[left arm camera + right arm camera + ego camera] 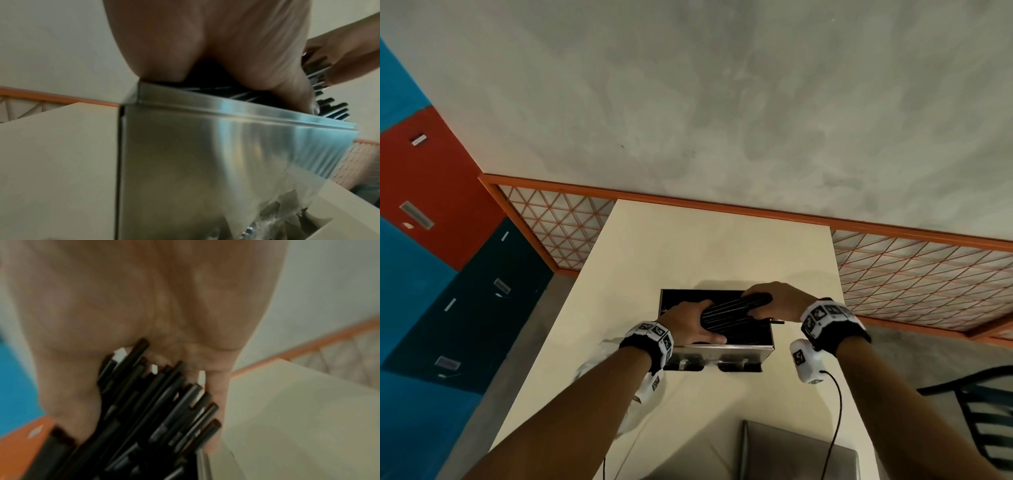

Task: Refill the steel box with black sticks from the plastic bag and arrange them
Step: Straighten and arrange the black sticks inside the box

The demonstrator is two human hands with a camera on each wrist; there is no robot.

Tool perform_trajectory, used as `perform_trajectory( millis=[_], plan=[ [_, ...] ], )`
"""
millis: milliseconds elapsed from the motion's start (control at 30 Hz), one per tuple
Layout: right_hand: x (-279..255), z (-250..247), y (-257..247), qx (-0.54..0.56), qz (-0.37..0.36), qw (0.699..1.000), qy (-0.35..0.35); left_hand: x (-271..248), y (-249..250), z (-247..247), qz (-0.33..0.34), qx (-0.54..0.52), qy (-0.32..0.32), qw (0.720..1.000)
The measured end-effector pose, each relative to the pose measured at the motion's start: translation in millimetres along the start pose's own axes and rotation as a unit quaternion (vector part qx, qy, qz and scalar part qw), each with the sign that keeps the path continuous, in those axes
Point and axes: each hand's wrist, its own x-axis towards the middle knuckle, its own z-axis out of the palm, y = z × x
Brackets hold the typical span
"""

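Observation:
The steel box (719, 349) stands open on the cream table (715, 246). A bundle of black sticks (729, 311) lies slanted across its top. My left hand (688, 322) grips the bundle's left end, thumb stretched along the front rim. My right hand (774, 298) curls round the right end. One stick (777, 322) pokes out past the box's right wall. The left wrist view shows the box wall (205, 162), my left hand (205, 48) over the rim, stick ends (333, 108) and the clear plastic bag (287, 211). In the right wrist view, uneven stick ends (154, 410) lie under my right hand (144, 296).
The plastic bag (599, 370) lies on the table under my left forearm. A grey flat object (791, 452) sits at the table's near edge. A dark chair (983, 411) stands to the right. An orange lattice railing (928, 274) runs behind the table.

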Motion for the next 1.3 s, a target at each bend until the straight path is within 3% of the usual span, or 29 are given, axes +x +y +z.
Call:
perform_trajectory(
  millis=[67, 100, 200, 267, 333, 400, 500, 567, 633, 733, 933, 1133, 1300],
  plan=[
    [-8.7, 7.0, 12.3, 0.17, -0.007, 0.983, 0.075, 1.4, -1.3, -0.6, -0.002, -0.004, -0.003, 1.0],
    [-12.2, 13.5, 15.4, 0.258, -0.006, 0.958, 0.127, 2.2, -0.5, -1.3, 0.0, 0.003, -0.009, 1.0],
    [-18.9, 39.4, 14.5, 0.491, 0.019, 0.831, 0.261, 3.6, 3.3, -3.3, 0.029, 0.054, -0.02, 0.998],
    [-22.6, 52.4, 7.6, 0.593, 0.032, 0.742, 0.311, 3.5, 6.3, -5.3, 0.053, 0.097, -0.013, 0.994],
    [-23.6, 61.4, -2.8, 0.626, 0.038, 0.707, 0.327, 3.9, 8.0, -6.3, 0.071, 0.134, -0.003, 0.988],
    [-23.0, 69.2, -14.1, 0.597, 0.054, 0.733, 0.322, 4.1, 8.8, -3.4, 0.081, 0.159, 0.004, 0.984],
    [-16.7, 82.0, -17.1, 0.418, 0.046, 0.836, 0.352, 4.3, 6.7, 5.5, 0.07, 0.198, 0.023, 0.978],
    [-10.5, 91.8, -7.3, 0.264, -0.002, 0.892, 0.367, 2.7, 5.0, 9.5, 0.048, 0.221, 0.035, 0.973],
    [-5.6, 101.1, 0.8, 0.127, -0.064, 0.918, 0.37, -0.1, 4.2, 9.8, 0.045, 0.246, 0.048, 0.967],
    [2.5, 108.0, 8.9, 0.008, -0.102, 0.921, 0.377, -4.2, 2.4, 8.8, 0.053, 0.29, 0.07, 0.953],
    [5.6, 102.3, 0.4, -0.156, -0.072, 0.906, 0.388, -12.7, -1.1, 14.0, 0.047, 0.302, 0.102, 0.947],
    [2.6, 118.9, -6.1, -0.239, -0.034, 0.927, 0.288, -24.1, -4.9, 26.1, 0.109, 0.274, 0.126, 0.947],
    [-16.8, 123.2, -18.8, -0.281, -0.029, 0.917, 0.281, -23.1, -3.7, 40.4, 0.112, 0.269, 0.118, 0.949]
  ],
)
